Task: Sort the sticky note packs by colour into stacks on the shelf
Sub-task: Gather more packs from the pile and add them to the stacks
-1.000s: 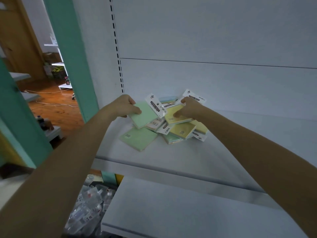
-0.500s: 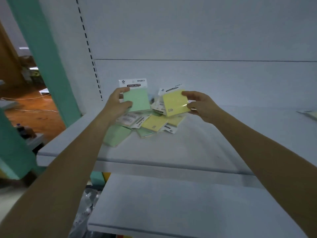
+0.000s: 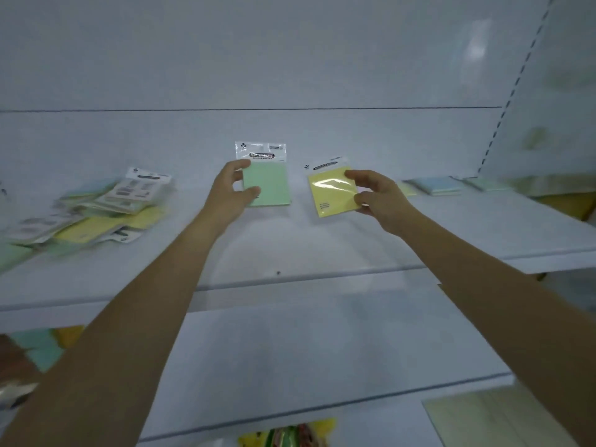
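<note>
My left hand (image 3: 230, 191) has its fingers clamped on the green pack (image 3: 267, 183) and my right hand (image 3: 377, 196) on the yellow pack (image 3: 332, 195), both held over the shelf (image 3: 322, 250) well right of the unsorted pile (image 3: 106, 208), where the slick wrappers might slip from these edge grips.

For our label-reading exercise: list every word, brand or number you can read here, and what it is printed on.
Nothing is legible.
On the green pack, header band: blurred.
On the yellow pack, header band and corner print: too small, blurred.
On the pile of packs, labels: blurred.
</note>
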### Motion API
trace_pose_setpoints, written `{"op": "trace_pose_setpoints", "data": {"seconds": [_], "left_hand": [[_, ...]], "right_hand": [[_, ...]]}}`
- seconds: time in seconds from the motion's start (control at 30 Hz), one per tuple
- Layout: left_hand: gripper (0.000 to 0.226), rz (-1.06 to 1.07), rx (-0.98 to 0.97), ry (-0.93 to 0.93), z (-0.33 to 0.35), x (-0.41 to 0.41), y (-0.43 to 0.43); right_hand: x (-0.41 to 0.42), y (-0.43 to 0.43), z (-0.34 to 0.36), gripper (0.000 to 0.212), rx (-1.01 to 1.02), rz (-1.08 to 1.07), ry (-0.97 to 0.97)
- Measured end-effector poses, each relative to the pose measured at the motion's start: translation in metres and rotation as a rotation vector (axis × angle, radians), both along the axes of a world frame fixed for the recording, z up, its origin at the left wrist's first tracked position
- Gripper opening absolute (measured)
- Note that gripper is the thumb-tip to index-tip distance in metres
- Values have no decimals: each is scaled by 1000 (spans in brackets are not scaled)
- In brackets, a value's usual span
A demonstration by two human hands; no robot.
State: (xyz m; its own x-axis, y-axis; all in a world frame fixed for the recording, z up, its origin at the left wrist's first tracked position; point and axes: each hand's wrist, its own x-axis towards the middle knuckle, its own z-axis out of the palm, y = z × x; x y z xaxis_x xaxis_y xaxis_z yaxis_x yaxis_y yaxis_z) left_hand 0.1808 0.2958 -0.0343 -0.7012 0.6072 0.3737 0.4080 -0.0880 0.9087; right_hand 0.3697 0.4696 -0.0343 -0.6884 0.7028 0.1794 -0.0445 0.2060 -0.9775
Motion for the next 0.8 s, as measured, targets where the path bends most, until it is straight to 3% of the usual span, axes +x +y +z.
{"op": "trace_pose_setpoints", "data": {"seconds": [0.23,0.43,0.8], "left_hand": [[50,-111,-59,41,-4,89,114],[50,-184,-55,66,6,120,198],[52,-10,-44,57,14,59,258]], "right_hand": [[118,84,-13,53,-20,-155,-29],[160,146,-12,52,-20,-271,-23],[83,211,-2,53,54,-172,-86]]}}
